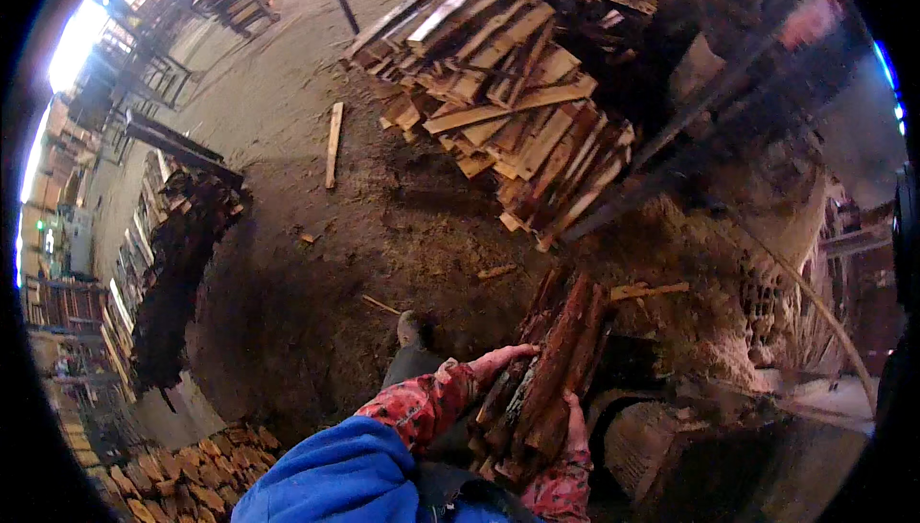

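Observation:
A bundle of long, rough, bark-covered pieces of firewood (pixel 551 379) lies across my arms at the lower middle, tilted away from me. My left hand (pixel 513 357) grips the bundle from the left, its fingers reaching over the upper side. On the right, my right hand (pixel 574 413) presses against the near part of the same wood, its fingers partly hidden by it. Both forearms wear red patterned sleeves, with a blue garment above the left one.
A large heap of split planks (pixel 517 92) rises ahead. Further wood stacks stand at left (pixel 153 274) and lower left (pixel 182 475). One loose slat (pixel 333 145) lies on the dirt floor. A dark boxy object (pixel 661 446) sits close on my right, below a crumbling wall (pixel 776 264).

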`<state>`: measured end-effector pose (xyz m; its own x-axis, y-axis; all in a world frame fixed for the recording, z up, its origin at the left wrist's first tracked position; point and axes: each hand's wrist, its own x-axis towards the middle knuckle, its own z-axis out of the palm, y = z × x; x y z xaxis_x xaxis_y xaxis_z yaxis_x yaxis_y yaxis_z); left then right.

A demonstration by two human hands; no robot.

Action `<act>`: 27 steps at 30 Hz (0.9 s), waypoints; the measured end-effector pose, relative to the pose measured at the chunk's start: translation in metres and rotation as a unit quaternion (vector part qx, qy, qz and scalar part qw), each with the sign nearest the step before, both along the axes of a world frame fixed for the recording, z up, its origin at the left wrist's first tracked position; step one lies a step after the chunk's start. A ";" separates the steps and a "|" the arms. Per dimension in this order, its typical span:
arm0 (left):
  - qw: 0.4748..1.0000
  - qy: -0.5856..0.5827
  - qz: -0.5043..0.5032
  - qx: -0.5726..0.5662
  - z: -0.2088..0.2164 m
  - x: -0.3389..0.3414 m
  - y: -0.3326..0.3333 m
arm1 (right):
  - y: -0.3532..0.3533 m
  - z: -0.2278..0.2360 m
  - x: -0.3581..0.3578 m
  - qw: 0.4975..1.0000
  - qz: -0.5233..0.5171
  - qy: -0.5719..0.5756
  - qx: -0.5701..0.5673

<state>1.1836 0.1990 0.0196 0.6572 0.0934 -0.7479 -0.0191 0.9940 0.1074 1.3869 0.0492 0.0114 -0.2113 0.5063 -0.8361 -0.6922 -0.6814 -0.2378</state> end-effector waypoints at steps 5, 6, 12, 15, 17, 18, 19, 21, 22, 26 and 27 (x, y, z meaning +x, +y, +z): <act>0.999 0.017 0.045 -0.015 -0.010 -0.073 0.004 | 0.038 0.003 -0.052 0.998 0.052 0.012 -0.027; 0.995 0.003 0.103 -0.003 -0.043 -0.087 -0.010 | 0.048 0.005 -0.068 0.997 0.072 0.007 -0.032; 0.966 -0.007 0.260 -0.018 0.022 -0.199 0.012 | 0.122 0.042 -0.163 0.981 0.180 -0.011 -0.071; 0.942 -0.013 0.331 -0.062 0.032 -0.248 0.020 | 0.169 0.057 -0.216 0.964 0.258 -0.046 -0.045; 0.921 0.018 0.384 -0.057 0.040 -0.273 0.027 | 0.201 0.059 -0.242 0.938 0.331 -0.106 0.001; 0.921 0.013 0.387 -0.054 0.047 -0.288 0.030 | 0.215 0.069 -0.256 0.934 0.347 -0.086 -0.019; 0.914 0.020 0.403 -0.036 0.066 -0.301 0.036 | 0.227 0.071 -0.269 0.925 0.367 -0.098 0.008; 0.882 0.011 0.470 -0.020 0.057 -0.311 0.027 | 0.248 0.091 -0.293 0.901 0.415 -0.116 0.050; 0.876 0.013 0.481 -0.025 0.065 -0.325 0.030 | 0.258 0.094 -0.310 0.891 0.430 -0.132 0.059; 0.827 -0.014 0.561 -0.036 0.097 -0.382 0.027 | 0.289 0.110 -0.380 0.839 0.510 -0.170 0.078; 0.817 0.007 0.577 -0.018 0.112 -0.395 0.027 | 0.295 0.113 -0.394 0.833 0.523 -0.151 0.100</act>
